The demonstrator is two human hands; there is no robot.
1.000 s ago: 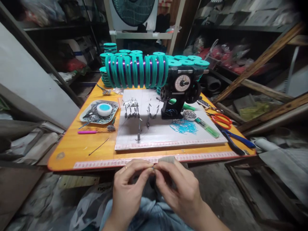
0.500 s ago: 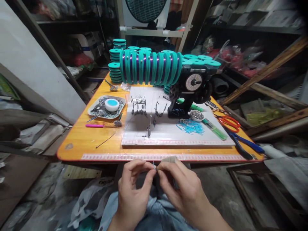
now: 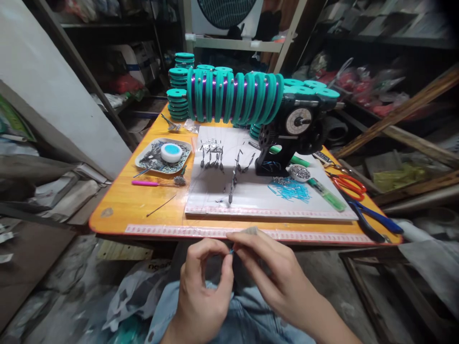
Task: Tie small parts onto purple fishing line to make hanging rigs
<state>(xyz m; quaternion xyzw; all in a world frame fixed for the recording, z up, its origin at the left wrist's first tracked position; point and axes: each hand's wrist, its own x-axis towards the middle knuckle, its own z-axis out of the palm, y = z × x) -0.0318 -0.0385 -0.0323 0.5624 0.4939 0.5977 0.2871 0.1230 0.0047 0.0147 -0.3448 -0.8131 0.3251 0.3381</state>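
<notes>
Both hands are working low in front of the bench (image 3: 118, 205), just off its near edge. The left hand (image 3: 230, 252) is pinching a small blue piece (image 3: 231, 251) between thumb and forefinger; fingertips are covering most of it, so its shape is staying unclear. The right hand (image 3: 234, 248) is meeting the left at that spot, its forefinger reaching out over the top; its thumb tip is hiding behind the other fingers, and whether it is gripping anything I cannot tell. Fine lines below the row of teal spools (image 3: 234, 98) are fading against the white board (image 3: 211, 191), hard to trace down to the dark weights (image 3: 230, 197). The spools are partly blocking the stacks behind; the fan (image 3: 227, 12) is running out of view at the top, and both forearms are leaving at the bottom. Loose blue pieces (image 3: 292, 190) are lying on the board near the dish of silver bits (image 3: 300, 173), beside the black stand (image 3: 272, 162). Against the earlier frame: the right fingers are now stretching straighter, where they were bending into a pinch; the bench is sitting farther right in view, and less of the fan is showing.
</notes>
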